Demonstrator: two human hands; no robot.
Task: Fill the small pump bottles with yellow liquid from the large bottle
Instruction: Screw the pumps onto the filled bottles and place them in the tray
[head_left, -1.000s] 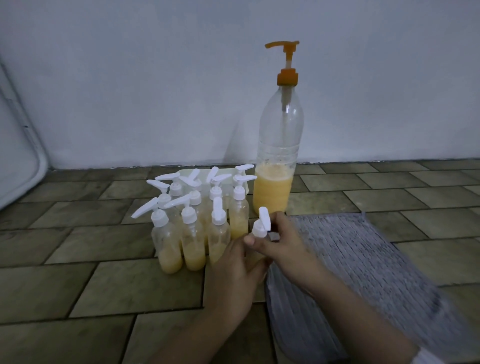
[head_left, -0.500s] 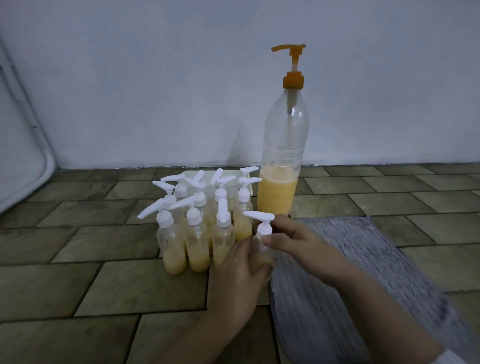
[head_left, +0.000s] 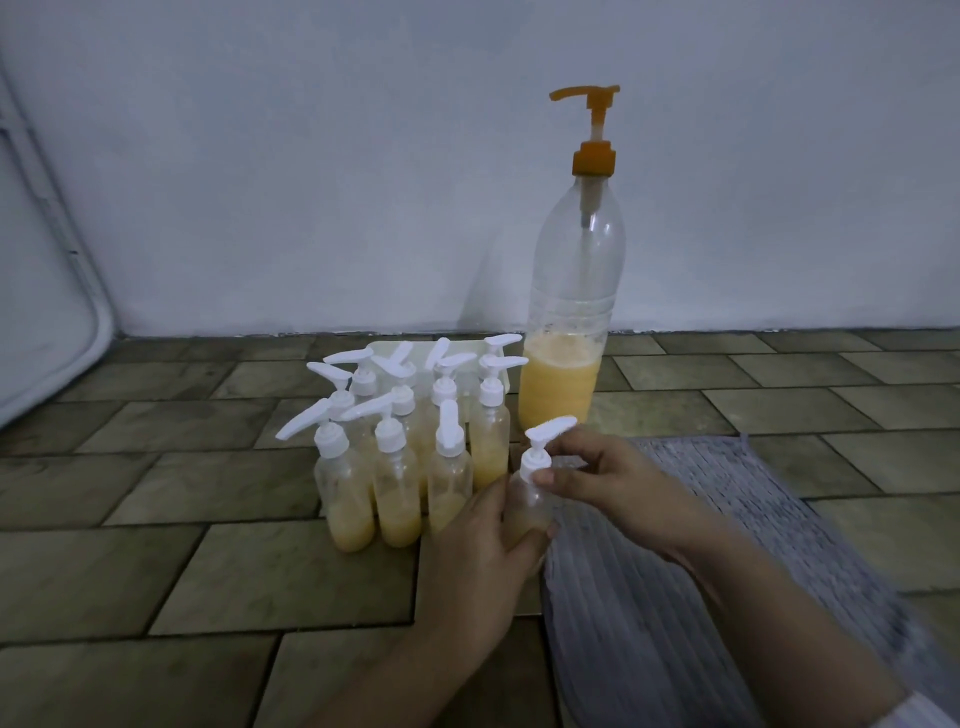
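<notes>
Small pump bottle (head_left: 525, 503) is gripped round its body by the left hand (head_left: 480, 558), likely to stop it turning. Its white pump collar (head_left: 535, 460) is pinched by the right hand (head_left: 605, 480) fingertips, probably for tightening. Large bottle (head_left: 569, 332) stands just beyond the fingers.

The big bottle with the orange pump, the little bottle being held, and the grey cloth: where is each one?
large bottle (head_left: 561, 384): head view, on its yellow-filled lower body.
small pump bottle (head_left: 535, 460): head view, on its white collar, between both hands.
grey cloth (head_left: 727, 519): head view, on its ribbed middle.
</notes>
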